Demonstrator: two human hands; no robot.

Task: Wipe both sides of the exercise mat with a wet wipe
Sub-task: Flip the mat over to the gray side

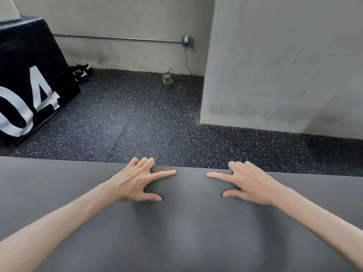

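Floor: dark speckled floor [153, 118], grey exercise mat [176, 228] near.
Far edge: left hand [135, 181] and right hand [249, 183], fingers spread flat, pressing there.
Left: black box [29, 75].

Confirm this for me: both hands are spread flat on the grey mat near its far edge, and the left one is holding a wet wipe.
Not quite. The head view shows the left hand holding nothing; no wet wipe is in view. The rest stands: both it and the right hand lie spread on the grey mat near its far edge.
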